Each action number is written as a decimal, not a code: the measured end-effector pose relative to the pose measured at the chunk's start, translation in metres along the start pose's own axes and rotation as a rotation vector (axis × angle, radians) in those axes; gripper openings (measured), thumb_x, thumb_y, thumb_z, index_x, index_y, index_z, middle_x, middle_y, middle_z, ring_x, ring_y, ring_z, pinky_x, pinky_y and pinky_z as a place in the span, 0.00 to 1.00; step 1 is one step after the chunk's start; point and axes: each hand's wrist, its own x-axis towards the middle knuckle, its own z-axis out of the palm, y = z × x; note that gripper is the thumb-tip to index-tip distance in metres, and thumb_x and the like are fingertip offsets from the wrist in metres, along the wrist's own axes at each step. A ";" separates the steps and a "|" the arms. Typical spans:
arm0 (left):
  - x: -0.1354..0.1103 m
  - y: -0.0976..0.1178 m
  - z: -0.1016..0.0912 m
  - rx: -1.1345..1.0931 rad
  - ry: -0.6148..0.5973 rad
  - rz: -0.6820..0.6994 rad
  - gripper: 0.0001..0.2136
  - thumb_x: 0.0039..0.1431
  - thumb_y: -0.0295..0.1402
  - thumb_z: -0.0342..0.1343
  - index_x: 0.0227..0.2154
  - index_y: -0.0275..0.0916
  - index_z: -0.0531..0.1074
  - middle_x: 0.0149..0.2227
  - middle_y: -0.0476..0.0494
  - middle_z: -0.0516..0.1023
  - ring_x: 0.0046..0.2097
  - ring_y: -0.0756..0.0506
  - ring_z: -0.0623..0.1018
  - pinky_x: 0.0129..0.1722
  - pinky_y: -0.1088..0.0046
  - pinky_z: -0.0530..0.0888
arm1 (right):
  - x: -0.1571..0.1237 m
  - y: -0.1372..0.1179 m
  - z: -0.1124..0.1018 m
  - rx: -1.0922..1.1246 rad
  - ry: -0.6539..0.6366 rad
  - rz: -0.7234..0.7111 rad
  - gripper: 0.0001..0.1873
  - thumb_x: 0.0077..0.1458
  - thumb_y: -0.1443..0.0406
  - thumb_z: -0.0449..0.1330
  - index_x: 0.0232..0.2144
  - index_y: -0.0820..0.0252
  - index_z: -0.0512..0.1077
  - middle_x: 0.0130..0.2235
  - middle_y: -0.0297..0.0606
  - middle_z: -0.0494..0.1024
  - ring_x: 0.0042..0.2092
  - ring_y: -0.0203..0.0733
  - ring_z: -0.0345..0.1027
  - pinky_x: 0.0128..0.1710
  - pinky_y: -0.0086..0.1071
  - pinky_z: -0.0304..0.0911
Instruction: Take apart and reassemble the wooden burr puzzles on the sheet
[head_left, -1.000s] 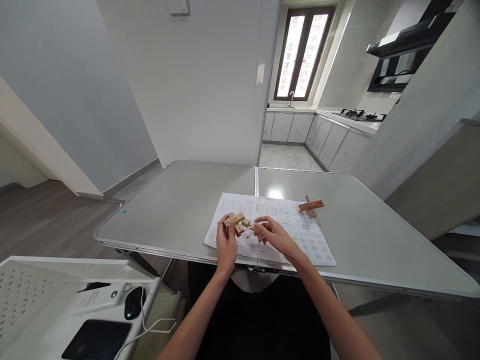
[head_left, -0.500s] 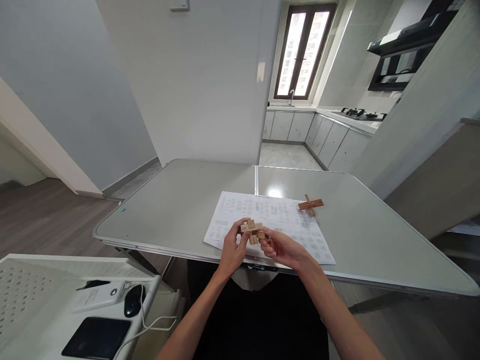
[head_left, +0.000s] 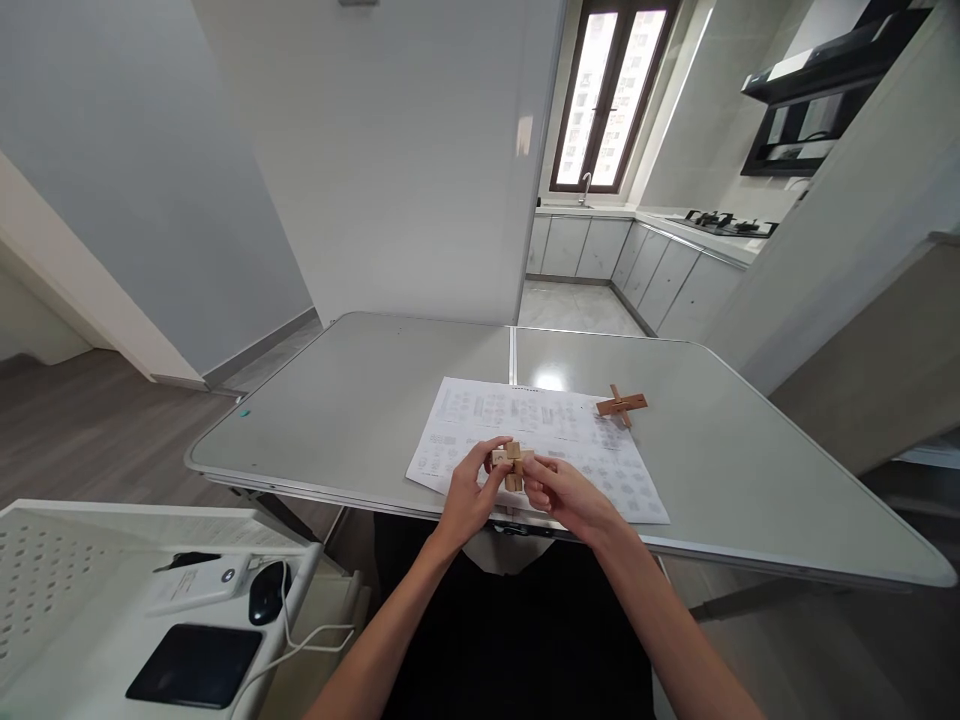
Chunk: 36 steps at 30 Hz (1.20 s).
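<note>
Hands have drawn together: left hand [head_left: 469, 492] and right hand [head_left: 568, 496], a second ago apart over looser pieces, now both pinch the compact wooden puzzle [head_left: 512, 462] at fingertips, just above the printed sheet [head_left: 480, 420] near the table [head_left: 352, 400]'s front edge. A wooden cross [head_left: 622, 405] lies beyond, untouched.

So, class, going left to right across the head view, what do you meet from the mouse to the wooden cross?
First the mouse, left hand, wooden puzzle, right hand, wooden cross.
</note>
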 end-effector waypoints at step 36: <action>-0.002 0.000 -0.001 -0.128 -0.074 0.003 0.32 0.53 0.42 0.73 0.61 0.49 0.71 0.55 0.41 0.78 0.48 0.41 0.78 0.52 0.60 0.76 | -0.014 -0.010 -0.002 -0.724 0.217 -0.329 0.27 0.63 0.38 0.56 0.34 0.53 0.72 0.24 0.31 0.71 0.25 0.40 0.61 0.30 0.36 0.59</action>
